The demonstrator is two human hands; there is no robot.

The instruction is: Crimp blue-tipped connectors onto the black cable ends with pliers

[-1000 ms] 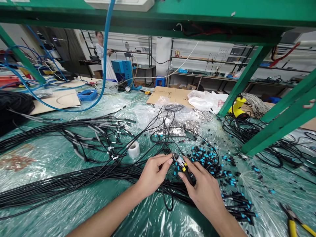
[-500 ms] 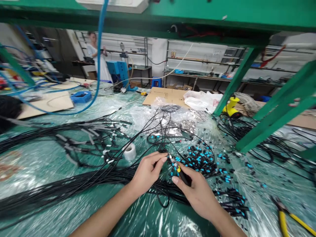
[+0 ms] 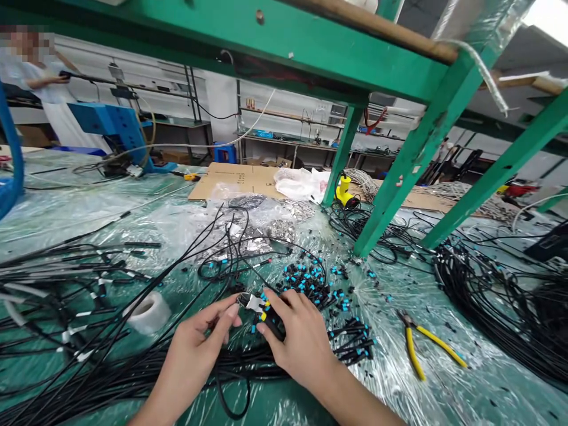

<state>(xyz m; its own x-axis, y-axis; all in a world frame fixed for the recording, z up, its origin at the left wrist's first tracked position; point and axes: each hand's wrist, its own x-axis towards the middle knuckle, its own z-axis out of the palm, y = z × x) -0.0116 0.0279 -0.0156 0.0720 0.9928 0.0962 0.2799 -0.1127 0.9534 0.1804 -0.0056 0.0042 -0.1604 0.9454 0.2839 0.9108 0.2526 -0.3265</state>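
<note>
In the head view my right hand [image 3: 302, 337] is closed around small diagonal cutters [image 3: 254, 303] with black and yellow handles. Their metal jaws point left, right at the fingertips of my left hand [image 3: 199, 340]. The left thumb and fingers pinch the end of a thin black cable, mostly hidden by the fingers. Under both hands runs a thick bundle of black cables [image 3: 146, 376], with one loop hanging toward me. Just beyond my right hand lies a heap of small black pieces with blue parts [image 3: 306, 278].
Yellow-handled pliers [image 3: 415, 343] lie at the right on the plastic-covered table. A white roll [image 3: 148, 312] stands at the left. Green frame legs [image 3: 399, 171] rise beyond, near a cardboard sheet [image 3: 213, 180] and a coil of black cables [image 3: 483, 319]. A person [image 3: 53, 89] stands far left.
The view has swung to the right, so the scene shifts left and the yellow-handled pliers show whole. The cutters stay in my right hand, their jaws still at my left fingertips.
</note>
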